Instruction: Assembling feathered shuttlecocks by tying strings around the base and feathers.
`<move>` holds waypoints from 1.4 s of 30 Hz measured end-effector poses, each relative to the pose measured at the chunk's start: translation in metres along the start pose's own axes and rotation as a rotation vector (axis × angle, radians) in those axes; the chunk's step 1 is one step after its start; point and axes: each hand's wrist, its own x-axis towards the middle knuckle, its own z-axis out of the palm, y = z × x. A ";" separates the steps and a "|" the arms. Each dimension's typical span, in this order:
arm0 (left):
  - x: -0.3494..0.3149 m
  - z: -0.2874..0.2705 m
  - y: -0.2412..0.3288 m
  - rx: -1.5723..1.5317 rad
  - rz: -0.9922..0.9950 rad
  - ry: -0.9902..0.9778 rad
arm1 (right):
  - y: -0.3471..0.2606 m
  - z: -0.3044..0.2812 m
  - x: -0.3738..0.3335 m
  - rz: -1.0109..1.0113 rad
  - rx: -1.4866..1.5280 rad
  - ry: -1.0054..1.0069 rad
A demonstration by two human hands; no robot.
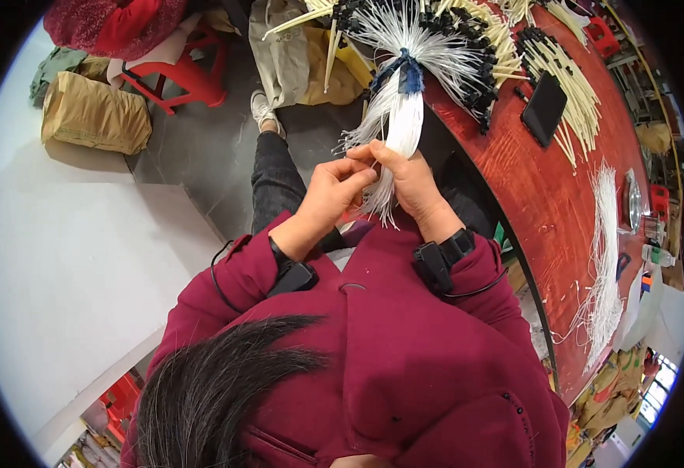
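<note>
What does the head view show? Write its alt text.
A person in maroon clasps blue-tied white strands in the right grip, the left grip at their left edge. On the red table lie black-ended cream strands, a black smartphone and another white bundle.

Hands (pixel 416 186) on white cords (pixel 406 125) (blue tie (pixel 411 73)), red table (pixel 529 210)

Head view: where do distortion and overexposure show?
Head view: edges of the red wooden table look bowed; head view: the blue-tied bundle of white strands washes out above the right hand; head view, lower right: a bright pane-like patch glares.
</note>
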 end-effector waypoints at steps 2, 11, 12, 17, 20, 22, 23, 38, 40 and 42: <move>-0.002 -0.005 0.005 -0.315 -0.143 -0.048 | -0.001 -0.004 0.001 -0.020 -0.081 0.028; -0.036 -0.043 0.026 -0.275 -0.285 -0.252 | -0.004 -0.002 0.015 -0.132 -0.282 0.064; -0.042 -0.044 0.027 -0.272 -0.269 -0.243 | -0.003 0.000 0.014 -0.143 -0.284 0.049; -0.054 -0.050 0.031 -0.281 -0.258 -0.149 | 0.004 -0.003 0.012 -0.091 -0.167 0.148; -0.059 -0.051 0.027 -0.349 -0.173 -0.153 | 0.003 -0.005 0.005 -0.075 -0.249 0.170; -0.057 -0.055 0.028 -0.379 -0.139 -0.169 | 0.002 0.004 0.008 -0.090 -0.215 0.143; -0.057 -0.055 0.029 -0.438 -0.124 -0.145 | 0.001 0.005 0.007 -0.072 -0.188 0.136; 0.054 -0.028 0.015 0.049 0.379 0.252 | -0.004 -0.001 0.005 -0.063 -0.205 0.114; 0.040 -0.043 0.005 0.235 0.494 0.228 | -0.005 -0.002 0.004 -0.052 -0.210 0.123; 0.031 -0.055 0.000 0.330 0.543 0.207 | -0.009 0.000 0.004 -0.030 -0.237 0.108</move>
